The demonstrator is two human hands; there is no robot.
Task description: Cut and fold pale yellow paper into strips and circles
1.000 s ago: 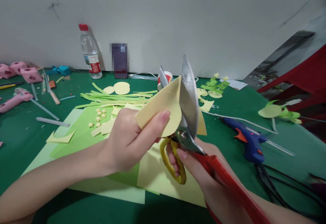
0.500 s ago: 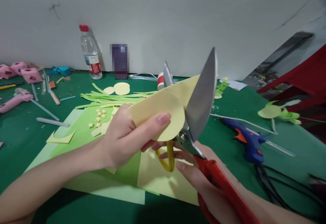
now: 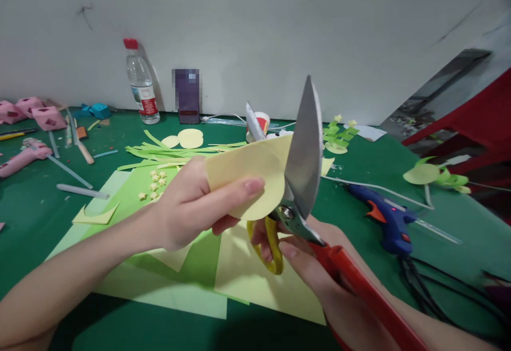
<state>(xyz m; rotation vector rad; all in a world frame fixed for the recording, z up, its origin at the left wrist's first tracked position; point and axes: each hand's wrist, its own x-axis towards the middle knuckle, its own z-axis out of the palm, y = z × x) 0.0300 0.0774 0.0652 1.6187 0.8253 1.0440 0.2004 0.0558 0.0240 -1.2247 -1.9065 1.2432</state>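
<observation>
Pinched between thumb and fingers of my left hand (image 3: 199, 202) is a piece of yellow paper (image 3: 243, 173) with a rounded lower right edge. My right hand (image 3: 315, 266) is wrapped round the large scissors (image 3: 305, 149), which have red and yellow handles. Their blades stand apart, with the paper's right edge between them. Below the hands lie green paper sheets (image 3: 159, 292) and a pale yellow sheet (image 3: 271, 282). Several small yellow paper stars (image 3: 157, 181) and a curved yellow offcut (image 3: 96, 215) rest on the sheets at the left.
A blue glue gun (image 3: 385, 215) with a cable lies at the right. Behind stand a water bottle (image 3: 141, 90), a phone (image 3: 188, 98) and a red-and-white cup (image 3: 261, 122). Green paper strips (image 3: 175, 154) lie beyond my left hand; a pink tool (image 3: 26, 157) is far left.
The scissors have shifted left against the paper. The paper beyond the blade on the right has gone from the held piece, and a small yellow scrap now shows to the right of the blades.
</observation>
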